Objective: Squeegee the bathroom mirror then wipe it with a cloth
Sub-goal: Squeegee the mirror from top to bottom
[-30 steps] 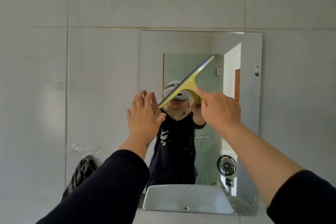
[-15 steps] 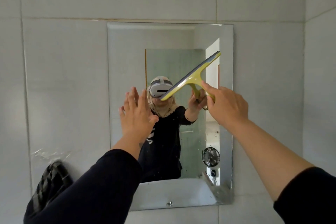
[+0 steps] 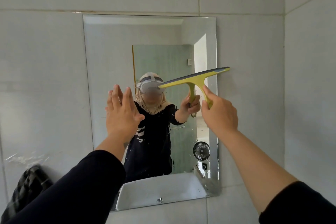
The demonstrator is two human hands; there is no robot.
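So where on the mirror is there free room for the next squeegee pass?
Free: the mirror above the squeegee to its top edge. Crowded: mid-height, left hand open by the glass, right hand on the handle.

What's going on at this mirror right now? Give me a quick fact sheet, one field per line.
Setting: tiled bathroom wall, mirror above a white sink
Right hand: gripping the handle of a yellow squeegee
Squeegee blade: slightly tilted, its right end past the mirror's right edge
Left hand: open, fingers spread, empty
Mirror surface: water droplets on the lower part
Cloth: dark checked, blurred, at lower left, unused
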